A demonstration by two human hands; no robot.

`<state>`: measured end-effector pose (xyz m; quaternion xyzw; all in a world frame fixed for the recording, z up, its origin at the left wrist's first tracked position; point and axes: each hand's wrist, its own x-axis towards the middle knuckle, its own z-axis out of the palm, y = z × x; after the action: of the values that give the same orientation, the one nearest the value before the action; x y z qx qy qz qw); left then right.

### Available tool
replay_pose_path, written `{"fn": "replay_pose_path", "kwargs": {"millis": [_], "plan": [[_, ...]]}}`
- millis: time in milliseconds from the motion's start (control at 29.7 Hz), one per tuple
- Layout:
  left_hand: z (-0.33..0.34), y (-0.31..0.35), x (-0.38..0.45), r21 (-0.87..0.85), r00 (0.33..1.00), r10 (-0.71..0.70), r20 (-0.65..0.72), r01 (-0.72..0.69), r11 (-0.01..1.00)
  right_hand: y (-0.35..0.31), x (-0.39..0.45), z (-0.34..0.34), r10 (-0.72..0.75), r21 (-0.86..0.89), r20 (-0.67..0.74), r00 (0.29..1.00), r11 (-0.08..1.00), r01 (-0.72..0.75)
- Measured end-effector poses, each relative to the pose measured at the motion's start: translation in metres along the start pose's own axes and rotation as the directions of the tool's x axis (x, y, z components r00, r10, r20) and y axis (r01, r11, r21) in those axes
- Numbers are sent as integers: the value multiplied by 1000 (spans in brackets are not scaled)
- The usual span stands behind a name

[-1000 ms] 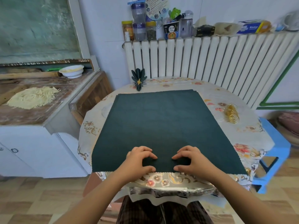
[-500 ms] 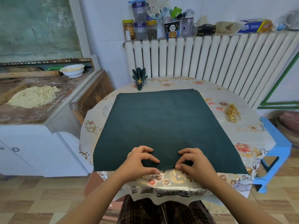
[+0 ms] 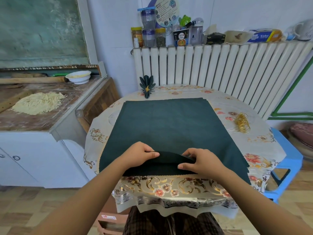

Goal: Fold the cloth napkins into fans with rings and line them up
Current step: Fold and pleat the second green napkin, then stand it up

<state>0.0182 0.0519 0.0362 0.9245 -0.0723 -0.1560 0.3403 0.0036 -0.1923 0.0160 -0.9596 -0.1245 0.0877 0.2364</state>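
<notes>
Left hand (image 3: 138,154) and right hand (image 3: 201,161) pinch the green napkin's (image 3: 169,122) raised near edge.

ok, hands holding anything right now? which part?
Yes. Both the left hand and the right hand pinch the dark green napkin at its near edge, lifted off the table into a first pleat.

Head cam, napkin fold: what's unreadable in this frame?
- Napkin: how many lie stacked; head view shows only the top sheet, a second edge peeks out at the far right corner.
- Gold rings: count; coils overlap, too small.
- Left hand and right hand: fingertips under the lifted fold, hidden by cloth.
- Finished fan: ring detail too small.
</notes>
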Motion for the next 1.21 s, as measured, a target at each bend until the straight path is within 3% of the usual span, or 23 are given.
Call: {"fn": "replay_pose_path", "kwargs": {"millis": [135, 404, 505, 606, 741, 842, 1010, 1212], "plan": [[-15, -1, 5, 41, 1000, 7, 9, -7, 999, 8, 5, -16, 37, -73, -93, 995, 996, -43], [-62, -13, -8, 297, 986, -95, 137, 50, 954, 24, 1, -66, 67, -198, 59, 996, 979, -54], [-79, -4, -18, 208, 972, -90, 219, 43, 977, 26, -7, -87, 58, -205, 173, 983, 979, -22], [-90, 6, -24, 76, 911, -112, 397, 89, 993, 23, -20, -107, 91, -149, 352, 932, 988, -40], [-95, 8, -18, 118, 856, -106, 506, 53, 992, 20, -21, -120, 145, -153, 472, 870, 985, -81], [-96, 4, -2, 103, 876, -114, 468, 74, 992, 22, -1, -118, 165, -169, 445, 880, 981, -99], [-92, -11, 39, 295, 983, -57, 172, 4, 955, 40, 55, -101, 162, -200, 203, 966, 972, -121], [-79, -31, 95, 390, 996, -83, -29, 88, 917, 62, 116, -82, 225, -255, 58, 973, 945, -203]]}}
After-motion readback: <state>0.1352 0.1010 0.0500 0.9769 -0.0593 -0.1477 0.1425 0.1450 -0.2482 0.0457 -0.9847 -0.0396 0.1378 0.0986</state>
